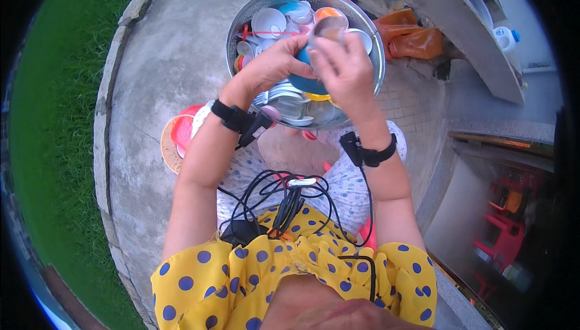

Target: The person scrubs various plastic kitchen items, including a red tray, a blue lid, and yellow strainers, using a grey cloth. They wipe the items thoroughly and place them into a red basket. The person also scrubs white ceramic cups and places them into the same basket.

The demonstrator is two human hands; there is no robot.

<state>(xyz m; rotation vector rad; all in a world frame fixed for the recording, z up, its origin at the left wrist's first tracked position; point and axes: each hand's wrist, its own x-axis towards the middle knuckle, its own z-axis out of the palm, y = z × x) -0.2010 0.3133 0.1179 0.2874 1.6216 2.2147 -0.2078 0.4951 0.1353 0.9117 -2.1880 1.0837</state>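
Observation:
Over a big round metal basin (233,22) of dishes, my two hands are close together. My left hand (275,64) is closed at the side of a small greyish-brown cup (330,26), its thumb bent inward; the exact grip is partly hidden. In front of that cup is my right hand (345,70), fingers bent and smeared by motion, so its hold is unclear. Below the hands a blue bowl (302,84) shows, with a yellow rim (317,97) beside it. White bowls (268,23), a red stick-like thing (266,32) and stacked white dishes (281,93) lie in the basin.
An orange-brown plastic sheet or bag (414,37) lies right of the basin, near a concrete ledge (459,16). Red and orange baskets (176,139) are by my left knee. Black cables (290,194) coil on my lap. Grass (54,118) borders the concrete floor (157,82).

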